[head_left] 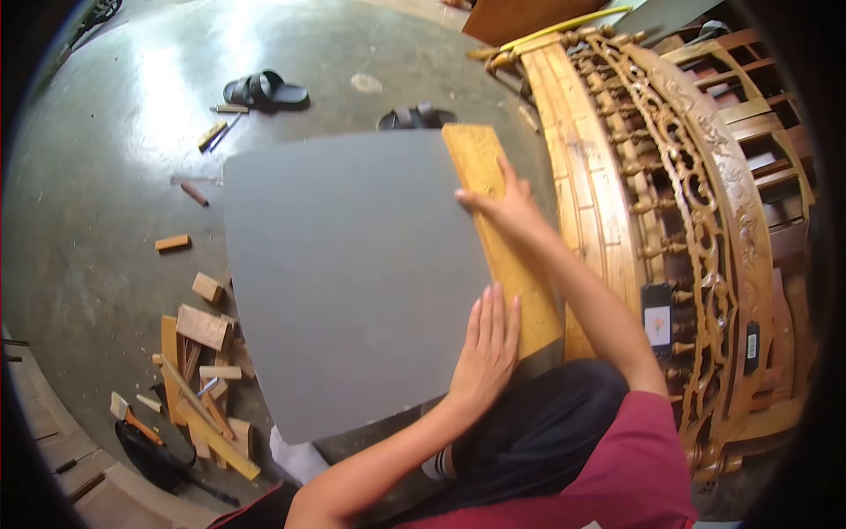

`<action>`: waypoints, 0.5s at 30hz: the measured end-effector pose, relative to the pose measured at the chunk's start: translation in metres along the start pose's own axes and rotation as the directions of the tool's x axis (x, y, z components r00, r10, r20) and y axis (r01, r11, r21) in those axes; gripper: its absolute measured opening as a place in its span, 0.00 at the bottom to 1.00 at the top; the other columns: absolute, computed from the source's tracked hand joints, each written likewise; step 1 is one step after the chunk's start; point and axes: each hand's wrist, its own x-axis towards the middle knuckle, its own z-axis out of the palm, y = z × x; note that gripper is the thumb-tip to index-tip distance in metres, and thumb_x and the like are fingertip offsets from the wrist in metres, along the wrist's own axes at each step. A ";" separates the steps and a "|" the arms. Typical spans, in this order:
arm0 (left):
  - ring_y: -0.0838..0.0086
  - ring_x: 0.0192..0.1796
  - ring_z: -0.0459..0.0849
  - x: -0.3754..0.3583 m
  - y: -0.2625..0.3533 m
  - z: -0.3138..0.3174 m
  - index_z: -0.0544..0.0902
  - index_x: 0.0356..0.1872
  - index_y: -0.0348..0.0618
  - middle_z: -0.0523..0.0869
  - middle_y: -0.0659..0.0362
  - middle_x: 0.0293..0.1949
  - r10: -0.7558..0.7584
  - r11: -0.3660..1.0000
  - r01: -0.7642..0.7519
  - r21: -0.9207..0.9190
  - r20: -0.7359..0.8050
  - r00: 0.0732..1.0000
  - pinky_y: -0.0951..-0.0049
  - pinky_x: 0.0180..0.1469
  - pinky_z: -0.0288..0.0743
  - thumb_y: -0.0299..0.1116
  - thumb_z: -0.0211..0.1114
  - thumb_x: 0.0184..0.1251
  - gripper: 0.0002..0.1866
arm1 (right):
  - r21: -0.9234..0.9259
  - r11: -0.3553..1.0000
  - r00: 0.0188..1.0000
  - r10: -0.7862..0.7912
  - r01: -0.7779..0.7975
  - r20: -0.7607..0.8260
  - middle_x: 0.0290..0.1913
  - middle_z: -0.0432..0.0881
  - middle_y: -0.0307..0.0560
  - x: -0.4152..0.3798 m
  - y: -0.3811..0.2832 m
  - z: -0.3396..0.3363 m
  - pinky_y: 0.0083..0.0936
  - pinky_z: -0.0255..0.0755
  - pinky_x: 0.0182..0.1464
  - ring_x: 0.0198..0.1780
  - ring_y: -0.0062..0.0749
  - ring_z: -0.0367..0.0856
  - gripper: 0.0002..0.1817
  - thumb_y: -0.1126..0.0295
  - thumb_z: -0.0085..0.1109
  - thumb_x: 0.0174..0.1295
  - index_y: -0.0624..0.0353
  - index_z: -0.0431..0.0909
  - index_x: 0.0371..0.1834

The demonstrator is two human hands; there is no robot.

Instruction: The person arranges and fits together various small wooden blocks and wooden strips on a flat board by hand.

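Observation:
A large grey board [352, 282] with rounded corners lies in front of me. Along its right edge runs a yellowish wooden plank [531, 317]. My right hand [509, 210] spans the plank's far half, thumb at its left edge and fingers towards the right edge, gripping it. Nearer to me, my left hand [487, 348] lies flat with fingers stretched out on the board. Its fingertips reach the plank's left edge. What supports the board underneath is hidden.
Wood offcuts [203, 326] lie piled on the floor at left, near a paintbrush [132, 416] and a black bag [154, 458]. Sandals [264, 91] and small tools [211, 135] lie farther off. A carved wooden bench [599, 220] stands close on the right, with a phone [656, 319] on it.

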 end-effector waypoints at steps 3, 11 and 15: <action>0.42 0.83 0.64 -0.001 0.001 0.002 0.60 0.83 0.29 0.65 0.30 0.79 -0.007 1.000 0.007 0.001 0.005 1.000 0.47 0.85 0.53 0.45 0.55 0.77 0.40 | -0.003 1.000 1.000 -0.003 0.003 0.001 0.75 0.63 0.77 0.004 0.004 0.002 0.50 0.65 0.78 0.78 0.71 0.67 0.73 0.29 0.77 0.46 0.49 0.47 0.90; 0.43 0.83 0.65 -0.003 0.001 0.002 0.60 0.82 0.30 0.67 0.31 0.78 -0.013 1.000 0.013 -0.009 -0.035 0.999 0.47 0.85 0.53 0.42 0.54 0.78 0.38 | -0.024 0.998 0.998 -0.053 0.052 -0.045 0.73 0.64 0.75 0.011 0.013 0.009 0.49 0.68 0.76 0.74 0.68 0.72 0.73 0.27 0.77 0.45 0.48 0.46 0.90; 0.45 0.83 0.65 -0.004 -0.001 -0.003 0.59 0.83 0.30 0.67 0.32 0.79 -0.018 0.997 0.017 -0.076 -0.019 1.000 0.47 0.85 0.53 0.47 0.60 0.74 0.43 | 0.006 1.000 1.000 -0.016 0.016 0.001 0.74 0.64 0.74 0.003 0.002 -0.002 0.49 0.69 0.76 0.75 0.66 0.72 0.75 0.24 0.77 0.43 0.47 0.46 0.90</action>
